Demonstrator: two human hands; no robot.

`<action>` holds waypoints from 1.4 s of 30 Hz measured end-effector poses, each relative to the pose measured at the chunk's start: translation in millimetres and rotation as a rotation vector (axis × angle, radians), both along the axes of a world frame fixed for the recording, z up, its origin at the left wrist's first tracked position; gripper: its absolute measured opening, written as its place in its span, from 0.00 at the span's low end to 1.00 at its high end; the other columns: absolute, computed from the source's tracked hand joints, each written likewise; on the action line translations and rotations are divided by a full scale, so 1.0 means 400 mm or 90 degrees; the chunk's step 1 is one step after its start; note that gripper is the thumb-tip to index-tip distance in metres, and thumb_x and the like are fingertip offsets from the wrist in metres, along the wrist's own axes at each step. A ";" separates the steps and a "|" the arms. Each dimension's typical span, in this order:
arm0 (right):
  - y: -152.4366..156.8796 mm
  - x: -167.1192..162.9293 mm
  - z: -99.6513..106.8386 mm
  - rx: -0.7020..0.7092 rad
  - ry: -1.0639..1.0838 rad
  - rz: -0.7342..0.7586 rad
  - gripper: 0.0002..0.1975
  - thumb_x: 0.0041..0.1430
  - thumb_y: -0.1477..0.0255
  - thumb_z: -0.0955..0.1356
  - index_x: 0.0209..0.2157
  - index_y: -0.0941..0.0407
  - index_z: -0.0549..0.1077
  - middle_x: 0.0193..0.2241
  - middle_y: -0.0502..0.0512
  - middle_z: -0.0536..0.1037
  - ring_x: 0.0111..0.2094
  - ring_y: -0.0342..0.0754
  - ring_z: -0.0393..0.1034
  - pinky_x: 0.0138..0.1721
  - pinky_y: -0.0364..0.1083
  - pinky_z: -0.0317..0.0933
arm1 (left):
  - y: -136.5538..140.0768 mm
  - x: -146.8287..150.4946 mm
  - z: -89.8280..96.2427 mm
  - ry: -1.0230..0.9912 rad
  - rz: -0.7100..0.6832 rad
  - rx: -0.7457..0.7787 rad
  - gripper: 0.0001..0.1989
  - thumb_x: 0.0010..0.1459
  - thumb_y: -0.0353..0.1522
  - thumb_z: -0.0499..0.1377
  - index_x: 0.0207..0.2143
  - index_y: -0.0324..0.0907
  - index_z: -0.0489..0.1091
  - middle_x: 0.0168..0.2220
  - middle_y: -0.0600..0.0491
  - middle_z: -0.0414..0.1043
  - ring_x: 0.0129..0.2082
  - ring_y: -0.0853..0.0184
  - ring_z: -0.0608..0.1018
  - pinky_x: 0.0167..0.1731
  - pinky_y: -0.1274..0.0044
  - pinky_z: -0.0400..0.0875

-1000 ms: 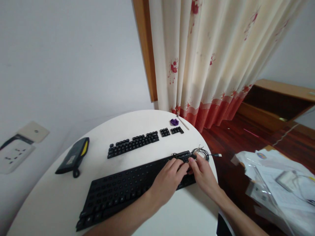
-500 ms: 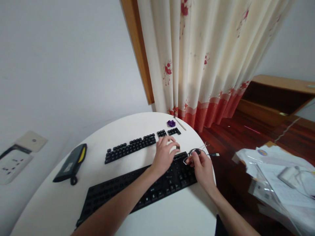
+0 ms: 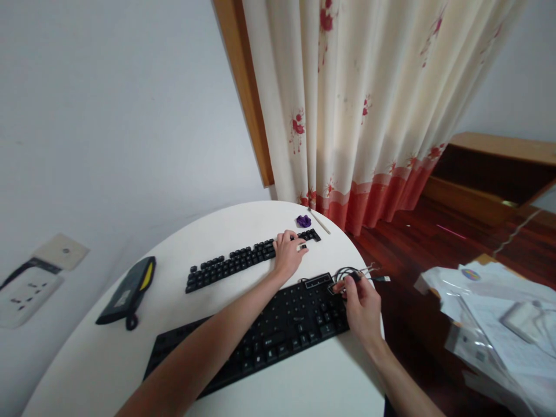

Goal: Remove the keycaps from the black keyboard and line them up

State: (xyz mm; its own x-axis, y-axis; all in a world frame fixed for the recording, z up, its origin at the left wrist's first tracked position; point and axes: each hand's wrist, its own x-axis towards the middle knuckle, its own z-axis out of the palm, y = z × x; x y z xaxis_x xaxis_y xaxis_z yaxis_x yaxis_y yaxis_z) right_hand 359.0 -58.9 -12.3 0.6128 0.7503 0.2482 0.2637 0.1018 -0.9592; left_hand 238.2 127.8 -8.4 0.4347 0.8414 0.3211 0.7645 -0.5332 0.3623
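My left hand (image 3: 287,252) is closed in a pinch on a small black keycap (image 3: 304,247), just in front of the right part of the laid-out black keycaps (image 3: 234,260). My right hand (image 3: 361,301) is closed on a keycap puller (image 3: 355,276) with a black handle and thin wire, over the top right corner of the black keyboard (image 3: 282,324). Many keys are off the keyboard's upper and middle part, while caps still sit along its lower and right part. My left forearm hides some of its left side.
On the white round table (image 3: 174,359) lie a black and yellow device (image 3: 130,292), a purple scrunched item (image 3: 303,221) and a thin white stick (image 3: 319,221). A coiled USB cable (image 3: 382,278) reaches past the right edge. Papers and plastic (image 3: 490,324) are piled at right.
My left hand has moved away from the keyboard, up to the row of loose keycaps, carrying the keycap. My right hand has stayed near the keyboard's top right corner with the puller.
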 end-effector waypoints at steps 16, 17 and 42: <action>-0.001 -0.001 -0.013 0.007 0.002 -0.011 0.17 0.66 0.61 0.63 0.29 0.57 0.73 0.27 0.54 0.78 0.30 0.49 0.71 0.33 0.46 0.61 | 0.020 0.008 -0.006 0.039 0.107 0.024 0.25 0.51 0.42 0.68 0.49 0.48 0.65 0.50 0.49 0.62 0.51 0.55 0.63 0.48 0.66 0.57; -0.002 -0.001 -0.014 0.008 0.005 -0.009 0.17 0.66 0.61 0.63 0.29 0.57 0.73 0.28 0.54 0.78 0.30 0.49 0.71 0.33 0.46 0.62 | 0.020 0.009 -0.008 0.038 0.108 0.027 0.25 0.51 0.42 0.67 0.49 0.48 0.65 0.51 0.49 0.62 0.51 0.55 0.63 0.48 0.66 0.57; 0.026 0.060 0.046 -0.021 -0.371 0.406 0.09 0.67 0.70 0.62 0.34 0.55 0.71 0.30 0.55 0.75 0.33 0.50 0.67 0.36 0.47 0.60 | -0.270 -0.098 0.070 -0.061 -0.273 -0.180 0.11 0.60 0.24 0.52 0.40 0.44 0.71 0.40 0.53 0.73 0.45 0.63 0.72 0.47 0.70 0.64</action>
